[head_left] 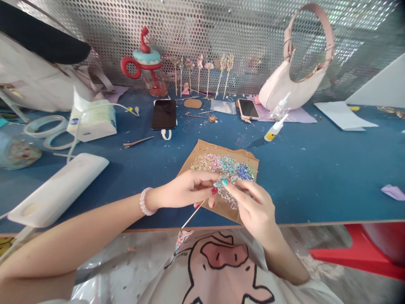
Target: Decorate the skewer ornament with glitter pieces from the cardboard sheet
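My left hand (186, 190) pinches a thin wooden stick (193, 216) whose lower end slants toward my lap. At the stick's top sits a small glittery sequin piece (228, 195). My right hand (255, 204) presses on that piece with its fingertips. Both hands meet over a brown cardboard sheet (207, 150) near the table's front edge. A pile of pastel sequins (226, 165) lies on the cardboard just behind my fingers.
A glue bottle (274, 130) lies right of the cardboard. Two phones (163, 114) (248, 108), finished sticks (207, 76), a pink bag (295, 84) and a red ornament (146, 63) line the back. Tissue pack (91, 118), tape rolls (47, 126) and a white case (60, 188) sit left.
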`<state>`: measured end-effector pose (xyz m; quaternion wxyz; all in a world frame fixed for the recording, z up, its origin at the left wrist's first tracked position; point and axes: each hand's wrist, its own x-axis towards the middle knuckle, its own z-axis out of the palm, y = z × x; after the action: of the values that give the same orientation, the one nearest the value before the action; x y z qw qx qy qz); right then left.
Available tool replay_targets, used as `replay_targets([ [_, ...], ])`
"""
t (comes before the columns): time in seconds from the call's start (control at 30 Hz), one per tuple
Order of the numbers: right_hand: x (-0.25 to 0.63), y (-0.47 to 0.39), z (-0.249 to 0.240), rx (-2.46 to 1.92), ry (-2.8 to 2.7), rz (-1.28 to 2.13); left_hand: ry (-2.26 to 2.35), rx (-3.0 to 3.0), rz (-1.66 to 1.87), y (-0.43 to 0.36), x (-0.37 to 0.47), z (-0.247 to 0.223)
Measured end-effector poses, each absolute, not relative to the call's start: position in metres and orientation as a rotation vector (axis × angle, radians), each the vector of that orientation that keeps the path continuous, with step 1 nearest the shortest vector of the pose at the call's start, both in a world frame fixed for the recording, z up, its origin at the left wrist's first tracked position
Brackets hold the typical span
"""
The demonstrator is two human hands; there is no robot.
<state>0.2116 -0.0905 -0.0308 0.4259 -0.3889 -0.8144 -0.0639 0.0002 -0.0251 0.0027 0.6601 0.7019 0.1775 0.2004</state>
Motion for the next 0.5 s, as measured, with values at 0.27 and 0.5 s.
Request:
replay_targets([
  [0.27,0.2108,-0.0879,-0.0297,-1.000,-2.038,-0.184,0.387,1.625,0.467,-0.0235,-0.0012,-0.0030],
  [0.5,0.2119,-0.0907,-0.0316,-0.980,-1.996,-0.166,0.391,1.632,0.468,-0.0250,-0.0018,-0.0020],
])
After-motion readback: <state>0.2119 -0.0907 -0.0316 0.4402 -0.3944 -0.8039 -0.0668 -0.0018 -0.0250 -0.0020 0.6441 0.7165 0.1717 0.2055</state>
